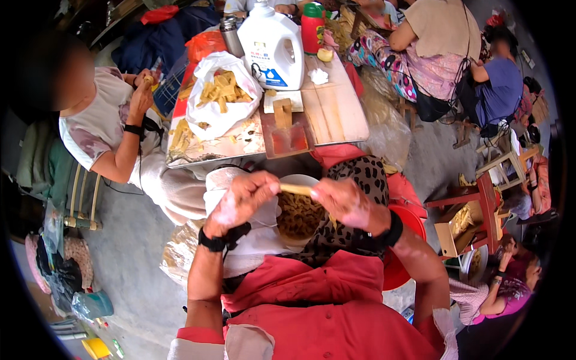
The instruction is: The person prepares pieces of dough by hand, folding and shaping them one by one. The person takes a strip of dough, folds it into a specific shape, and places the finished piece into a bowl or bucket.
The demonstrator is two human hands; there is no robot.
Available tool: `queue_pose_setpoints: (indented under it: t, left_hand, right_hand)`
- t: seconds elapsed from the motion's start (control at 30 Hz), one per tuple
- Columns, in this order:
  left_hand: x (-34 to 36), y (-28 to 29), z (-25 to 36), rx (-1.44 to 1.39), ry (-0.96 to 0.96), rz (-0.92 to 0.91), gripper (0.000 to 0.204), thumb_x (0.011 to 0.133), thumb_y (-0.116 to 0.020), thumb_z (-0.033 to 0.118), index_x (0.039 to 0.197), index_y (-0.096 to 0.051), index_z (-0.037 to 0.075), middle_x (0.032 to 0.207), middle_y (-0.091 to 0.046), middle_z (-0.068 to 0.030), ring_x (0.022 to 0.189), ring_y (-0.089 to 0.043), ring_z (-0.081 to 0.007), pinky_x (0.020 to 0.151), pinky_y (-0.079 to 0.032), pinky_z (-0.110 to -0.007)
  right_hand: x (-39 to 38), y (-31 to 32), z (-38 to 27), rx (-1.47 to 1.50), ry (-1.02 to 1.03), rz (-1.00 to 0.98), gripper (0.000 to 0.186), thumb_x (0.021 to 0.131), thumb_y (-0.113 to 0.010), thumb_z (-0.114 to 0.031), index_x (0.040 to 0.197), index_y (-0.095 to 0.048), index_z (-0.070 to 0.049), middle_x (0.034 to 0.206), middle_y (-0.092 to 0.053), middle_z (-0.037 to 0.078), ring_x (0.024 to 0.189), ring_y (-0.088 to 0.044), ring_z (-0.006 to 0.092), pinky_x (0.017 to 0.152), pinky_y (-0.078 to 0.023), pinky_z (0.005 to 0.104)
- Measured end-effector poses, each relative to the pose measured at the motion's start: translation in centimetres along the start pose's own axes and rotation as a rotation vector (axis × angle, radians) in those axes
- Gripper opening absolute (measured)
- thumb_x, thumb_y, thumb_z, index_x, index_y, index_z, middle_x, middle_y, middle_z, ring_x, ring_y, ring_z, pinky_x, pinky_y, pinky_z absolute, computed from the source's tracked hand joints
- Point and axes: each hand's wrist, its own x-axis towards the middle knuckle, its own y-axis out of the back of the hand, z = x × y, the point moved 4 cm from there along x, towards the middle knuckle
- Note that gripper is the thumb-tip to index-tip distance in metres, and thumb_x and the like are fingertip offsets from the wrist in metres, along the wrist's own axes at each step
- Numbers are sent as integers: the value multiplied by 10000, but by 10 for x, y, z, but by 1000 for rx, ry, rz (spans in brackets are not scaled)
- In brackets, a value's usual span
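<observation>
A yellow strip is pinched at its ends by the left hand and the right hand above a white bowl of brownish pieces.

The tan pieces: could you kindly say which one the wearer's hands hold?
The straight piece spanning the left hand and right hand; those in bowl and bag lie piled.

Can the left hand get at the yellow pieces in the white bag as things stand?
Probably yes: the bag gapes open and nothing seems to cover the pieces, though the left hand holds a strip and might have to let go first.
</observation>
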Motion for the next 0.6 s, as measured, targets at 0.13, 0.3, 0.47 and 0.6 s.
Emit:
queue_pose_setpoints:
  t: [0.13, 0.3, 0.47, 0.6]
  left_hand:
    - [35, 10, -27, 24, 99, 105, 199, 938, -529, 171, 858, -605, 6, 657, -501, 27, 616, -434, -62, 552, -369, -222]
    - [72, 14, -61, -46, 125, 157, 239, 920, -544, 200, 870, -625, -19, 626, -471, 41, 564, -395, -49, 497, -328, -228]
    - [95, 16, -69, -110, 185, 207, 234, 919, -554, 187, 800, -624, -3, 603, -468, 52, 554, -365, -44, 494, -296, -225]
    - [108, 17, -83, -118, 162, 214, 211, 929, -544, 185, 826, -612, 13, 631, -494, 48, 552, -389, -28, 484, -296, -193]
  right_hand:
    - [28, -1, 39, 23, -79, -12, 171, 927, -514, -142, 830, -527, -2, 644, -504, 149, 522, -528, 322, 471, -397, 385]
    - [44, -6, 80, 65, -206, 11, 175, 919, -521, -137, 808, -518, -2, 633, -501, 181, 577, -522, 354, 527, -418, 404]
    - [59, -6, 108, 68, -243, 26, 223, 913, -536, -141, 751, -510, 10, 617, -485, 174, 552, -501, 337, 521, -398, 395]
    - [63, -10, 129, 109, -245, 93, 245, 914, -543, -168, 745, -497, 3, 607, -456, 188, 547, -453, 352, 519, -381, 389]
